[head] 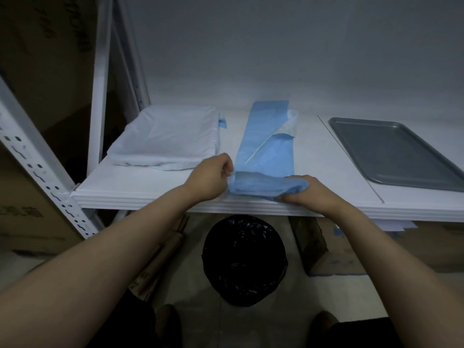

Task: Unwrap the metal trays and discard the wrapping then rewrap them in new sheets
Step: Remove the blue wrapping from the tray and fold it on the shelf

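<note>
Step in hand, apparently: discarding. The left hand [211, 177] pinches one end of the bunched blue sheet [266, 151] at the shelf [150, 194] edge; the right hand [308, 194] curls round the other. The bare metal tray [391, 151] lies to the right. Next move probably calls for lowering the sheet into the bin [244, 259] below.

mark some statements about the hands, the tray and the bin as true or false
1. The left hand and the right hand both hold the near end of the blue sheet. True.
2. The metal tray is wrapped in that sheet. False: it lies bare on the shelf, right of the sheet and apart from it.
3. A black-lined bin stands on the floor below the shelf. True.
4. The white folded bundle lies right of the tray. False: it lies at the shelf's left end.
</note>
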